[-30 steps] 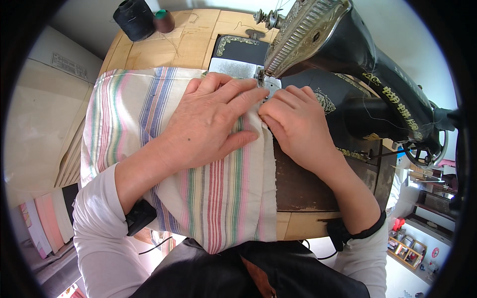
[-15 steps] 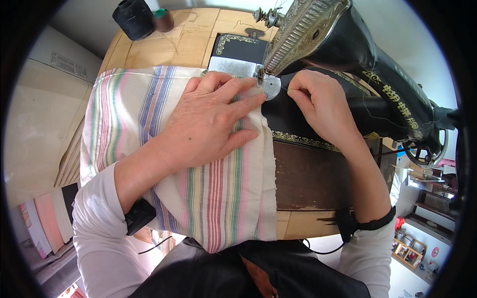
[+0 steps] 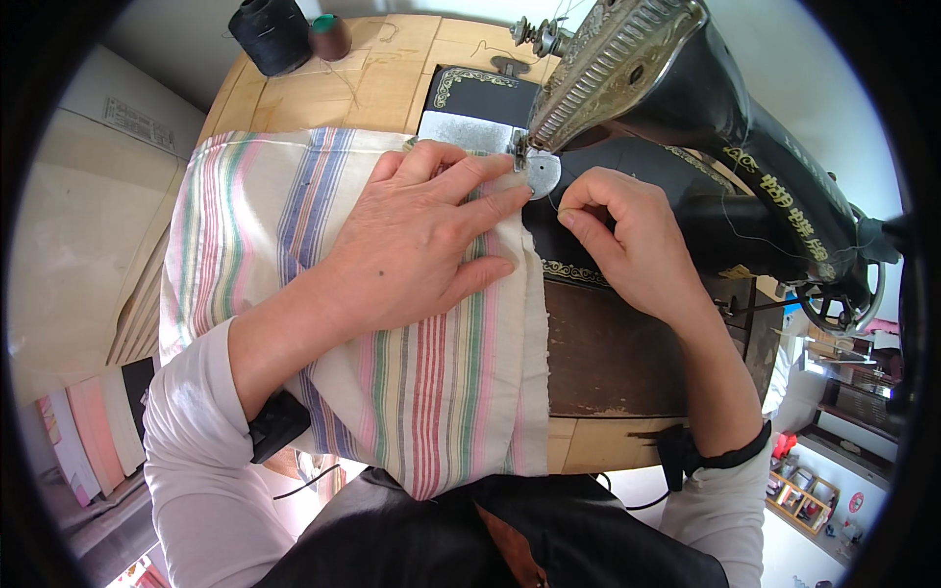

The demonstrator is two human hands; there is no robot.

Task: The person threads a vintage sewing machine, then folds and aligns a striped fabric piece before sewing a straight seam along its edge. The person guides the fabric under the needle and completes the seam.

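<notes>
Striped cloth in white, red, green, pink and blue lies over the table, its upper right part at the presser foot of a black sewing machine with gold ornament. My left hand lies on the cloth with fingers spread, the fingertips just short of the foot. To the right of the round metal needle plate, my right hand is closed in a pinch. A fine thread runs from near the plate to its fingertips. Whether the needle is in the cloth cannot be made out.
A black thread cone and a smaller brown spool stand at the back left of the wooden tabletop. The handwheel sits at the far right. A loose thread hangs along the machine arm.
My right hand has moved a little down and toward my body, with the pinched thread now slanting downward. My left hand stays spread on the cloth.
</notes>
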